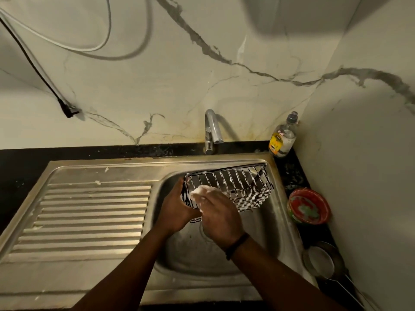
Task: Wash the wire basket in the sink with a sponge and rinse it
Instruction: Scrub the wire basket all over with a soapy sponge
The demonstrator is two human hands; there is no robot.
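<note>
While our left hand (174, 207) grips the wire basket (229, 187) by its left end at centre frame, our right hand (219, 215) presses what seems a foamy sponge (201, 191) against it, fingers curled. Suds coat the wires above the sink (267, 223), below the tap (212, 129).

Both forearms reach forward; left hand (174, 208) curled in a grip, right hand (219, 217) foamy (wristband on).
</note>
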